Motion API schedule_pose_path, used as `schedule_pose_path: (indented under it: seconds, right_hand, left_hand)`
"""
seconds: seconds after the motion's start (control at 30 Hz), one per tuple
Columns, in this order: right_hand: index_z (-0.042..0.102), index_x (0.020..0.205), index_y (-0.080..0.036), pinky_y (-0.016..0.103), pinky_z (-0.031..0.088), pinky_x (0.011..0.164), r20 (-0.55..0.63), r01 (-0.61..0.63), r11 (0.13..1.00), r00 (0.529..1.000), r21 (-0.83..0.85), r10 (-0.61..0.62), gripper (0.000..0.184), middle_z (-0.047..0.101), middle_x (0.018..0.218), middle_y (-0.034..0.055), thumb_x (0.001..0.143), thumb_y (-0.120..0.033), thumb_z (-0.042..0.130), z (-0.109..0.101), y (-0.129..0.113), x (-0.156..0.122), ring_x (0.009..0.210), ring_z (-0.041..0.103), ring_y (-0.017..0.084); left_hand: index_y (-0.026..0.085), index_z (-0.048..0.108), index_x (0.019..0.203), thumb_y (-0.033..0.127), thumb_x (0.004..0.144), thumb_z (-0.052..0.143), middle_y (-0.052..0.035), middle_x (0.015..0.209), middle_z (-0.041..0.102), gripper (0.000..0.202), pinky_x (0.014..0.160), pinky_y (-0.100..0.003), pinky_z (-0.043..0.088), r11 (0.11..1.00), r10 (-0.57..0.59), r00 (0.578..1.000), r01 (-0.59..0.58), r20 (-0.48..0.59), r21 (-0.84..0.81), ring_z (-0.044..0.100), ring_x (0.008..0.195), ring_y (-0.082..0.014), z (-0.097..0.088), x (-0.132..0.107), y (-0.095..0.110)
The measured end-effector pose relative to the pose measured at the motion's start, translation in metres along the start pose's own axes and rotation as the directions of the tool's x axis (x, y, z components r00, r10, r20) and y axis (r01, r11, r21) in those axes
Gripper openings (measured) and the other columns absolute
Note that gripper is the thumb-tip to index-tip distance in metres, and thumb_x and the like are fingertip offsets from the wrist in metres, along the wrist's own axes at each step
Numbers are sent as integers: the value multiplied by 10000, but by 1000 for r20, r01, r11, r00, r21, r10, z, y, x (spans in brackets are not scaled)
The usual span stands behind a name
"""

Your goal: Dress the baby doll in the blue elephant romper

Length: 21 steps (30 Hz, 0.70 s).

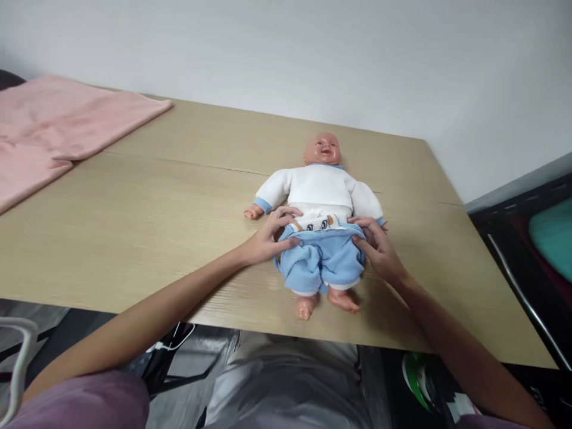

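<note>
A baby doll (pixel 322 148) lies on its back on the table, its head toward the wall. It wears a white top (pixel 319 186) with blue cuffs. Fuzzy light-blue pants (pixel 342 256) cover its legs, and the bare feet stick out below. A white piece with printed eyes (pixel 318 224) shows folded at the waistband. My left hand (pixel 273 235) pinches the waistband at one side, thumb in front. At the opposite side, my right hand (pixel 376 243) grips the same waistband between thumb and fingers.
A pink cloth (pixel 75 119) is spread over the far left of the wooden table (pixel 187 208). Behind the table rises a white wall. A dark frame with a teal item (pixel 554 232) stands at the right. Below the front edge are a white cable and a green roll (pixel 415 381).
</note>
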State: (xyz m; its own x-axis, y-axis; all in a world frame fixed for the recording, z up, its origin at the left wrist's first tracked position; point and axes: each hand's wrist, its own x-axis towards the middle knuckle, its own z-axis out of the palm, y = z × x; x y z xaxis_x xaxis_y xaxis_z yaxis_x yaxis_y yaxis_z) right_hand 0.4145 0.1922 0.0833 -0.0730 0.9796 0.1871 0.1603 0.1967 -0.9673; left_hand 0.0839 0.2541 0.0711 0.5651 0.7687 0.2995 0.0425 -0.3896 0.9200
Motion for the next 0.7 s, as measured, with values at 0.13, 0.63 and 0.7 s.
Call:
schedule_pose_path:
  seconds: [0.13, 0.63, 0.7]
  right_hand:
    - [684, 1187, -322, 441, 589, 1116, -45, -21, 1000, 999, 24, 22, 422, 765, 1189, 66, 1006, -672, 835, 14, 9, 6, 1199, 719, 292]
    - [691, 1058, -273, 472, 568, 1018, 85, 317, 872, 947, -373, -308, 150, 692, 1131, 80, 991, -382, 769, 11, -29, 25, 1092, 670, 305]
    - [665, 1015, -274, 466, 573, 1007, 110, 343, 859, 939, -380, -327, 129, 692, 1102, 78, 977, -333, 773, 17, -33, 39, 1077, 676, 299]
  left_hand:
    - [229, 688, 1210, 595, 1063, 767, -96, 1208, 732, 402, 1054, -438, 595, 990, -87, 992, 76, -86, -118, 691, 1133, -274, 8, 7, 0]
    - [225, 683, 1215, 462, 1063, 632, -147, 1472, 676, 286, 1298, -565, 365, 948, 105, 982, -52, -156, 313, 558, 1422, -358, 13, 7, 4]
    - [229, 677, 1187, 464, 1056, 610, -130, 1393, 703, 277, 1258, -553, 406, 963, 82, 979, -29, -189, 267, 579, 1344, -348, 20, 14, 1]
